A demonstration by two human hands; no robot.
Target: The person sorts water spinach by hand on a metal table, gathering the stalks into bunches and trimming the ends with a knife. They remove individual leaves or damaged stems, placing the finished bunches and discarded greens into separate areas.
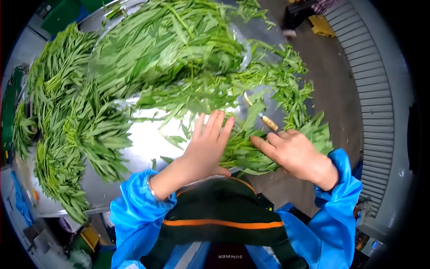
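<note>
A small bunch of long-leaved greens, like water spinach, lies at the near edge of the metal table. My left hand rests flat at its left side, fingers stretched out and a little apart. On the right, my right hand is closed on the bunch, with the forefinger pointing across the leaves. Just beyond that hand lies a curved-bladed knife with a wooden handle; leaves partly cover its blade.
A large heap of greens in clear plastic fills the back. Stacked bundles of greens line the left side. Loose leaves trail along the right edge. Beyond is the floor, with a person's leg at the far right.
</note>
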